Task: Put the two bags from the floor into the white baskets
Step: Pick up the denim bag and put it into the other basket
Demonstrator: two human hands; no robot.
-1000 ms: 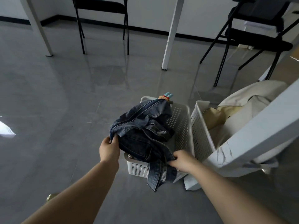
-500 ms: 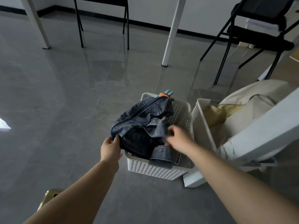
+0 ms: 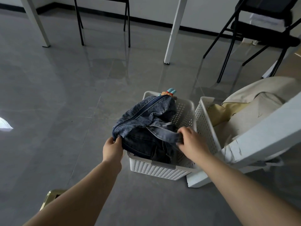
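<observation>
A blue denim bag [image 3: 143,121] lies partly inside a white perforated basket [image 3: 159,170] on the floor, its zip edge hanging over the left rim. My left hand [image 3: 112,149] grips the bag's near left corner. My right hand [image 3: 190,142] holds the bag's denim strap [image 3: 164,134] over the basket. A small charm with blue ears [image 3: 169,92] pokes out at the bag's far end. To the right, a second white basket [image 3: 205,121] holds a cream bag [image 3: 249,110], partly hidden by a white table leg.
A slanted white table leg [image 3: 267,134] crosses in front of the right basket. Another white leg [image 3: 172,33] stands behind, with black folding chairs [image 3: 254,38] at the back and right. A brass-coloured object [image 3: 50,198] lies near my left arm. Grey tiled floor spreads to the left.
My right hand lifted the hanging strap from the basket's front edge up over the bag. The bag has sunk deeper into the basket. My left hand stays on its corner.
</observation>
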